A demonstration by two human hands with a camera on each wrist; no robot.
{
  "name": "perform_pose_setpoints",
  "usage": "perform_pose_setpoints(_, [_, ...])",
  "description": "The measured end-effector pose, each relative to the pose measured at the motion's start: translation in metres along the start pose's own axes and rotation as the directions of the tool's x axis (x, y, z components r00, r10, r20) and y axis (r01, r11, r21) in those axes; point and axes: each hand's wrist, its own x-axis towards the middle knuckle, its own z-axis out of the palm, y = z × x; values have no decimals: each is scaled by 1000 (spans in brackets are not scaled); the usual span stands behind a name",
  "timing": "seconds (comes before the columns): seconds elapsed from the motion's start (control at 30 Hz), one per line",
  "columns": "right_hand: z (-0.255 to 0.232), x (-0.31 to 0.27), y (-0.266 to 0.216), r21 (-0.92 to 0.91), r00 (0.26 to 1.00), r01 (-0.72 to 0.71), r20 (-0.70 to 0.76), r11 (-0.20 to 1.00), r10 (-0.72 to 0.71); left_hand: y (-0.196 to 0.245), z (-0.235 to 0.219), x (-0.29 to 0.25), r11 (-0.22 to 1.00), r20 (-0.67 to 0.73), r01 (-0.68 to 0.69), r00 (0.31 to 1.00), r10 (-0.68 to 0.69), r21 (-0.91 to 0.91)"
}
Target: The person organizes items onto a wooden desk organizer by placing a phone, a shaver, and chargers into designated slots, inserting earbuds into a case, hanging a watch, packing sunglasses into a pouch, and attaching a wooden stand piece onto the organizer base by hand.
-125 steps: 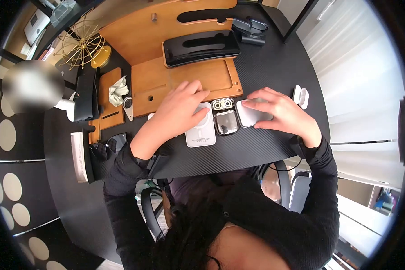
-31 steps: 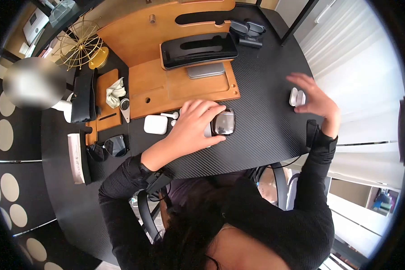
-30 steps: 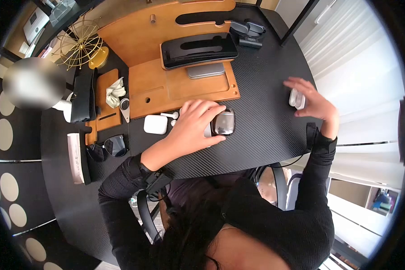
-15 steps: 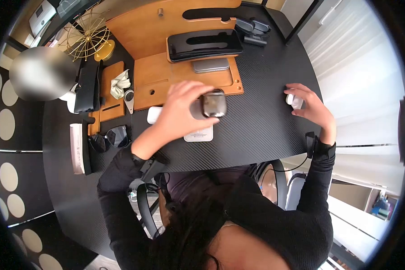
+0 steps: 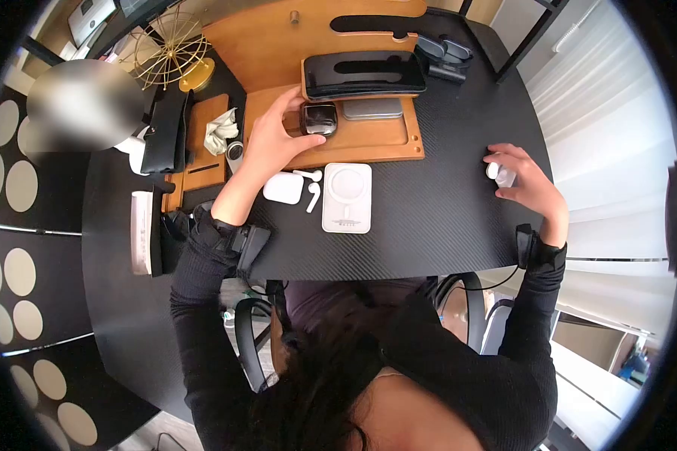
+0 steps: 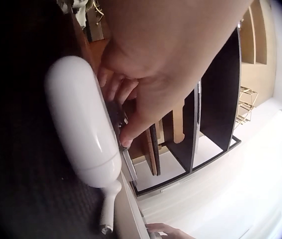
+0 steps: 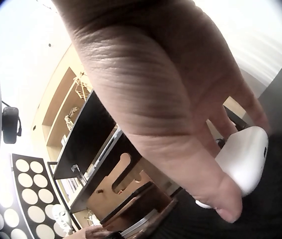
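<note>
At the wooden desk organizer (image 5: 338, 150), my left hand (image 5: 271, 139) holds a small dark, glossy earbud case (image 5: 320, 119) between thumb and fingers, over the front tray. A flat silver tin (image 5: 372, 109) lies in the tray just right of it. On the far right of the desk, my right hand (image 5: 530, 184) curls round an opened white earbud case (image 7: 245, 157), thumb on the near side and fingers beyond; the hand partly hides it. Nearer the left forearm lie another white earbud case (image 5: 283, 188), a loose white earbud (image 5: 314, 197) and a second earbud (image 5: 308, 175).
A white magnetic power bank (image 5: 347, 198) lies mid-desk. A black glasses case (image 5: 365, 75) sits on the organizer above the tray. To the left are a crumpled cloth (image 5: 220, 132), a black pouch (image 5: 165, 135) and a gold wire wheel (image 5: 171, 54). Dark devices (image 5: 444, 56) stand back right.
My left hand has lifted the dark earbud case off the desk beside the power bank and carried it to the tray. My right hand has closed round the white case; the silver tin moved to the tray earlier.
</note>
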Motion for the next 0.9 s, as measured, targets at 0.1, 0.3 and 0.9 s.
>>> perform_pose_setpoints(0.1, [2,-2,2,-6,999,23,-25,1000,-23,-2,7,5,1000,-42,24,999,-24,-4])
perform_pose_setpoints(0.3, [2,-3,6,-13,997,62,-41,998,-62,16,3,-6,996,-4,17,1000,-17,89])
perform_pose_setpoints(0.9, [3,1,4,17,996,63,-68,998,-61,88,33,-6,931,324,-109,946,-10,348])
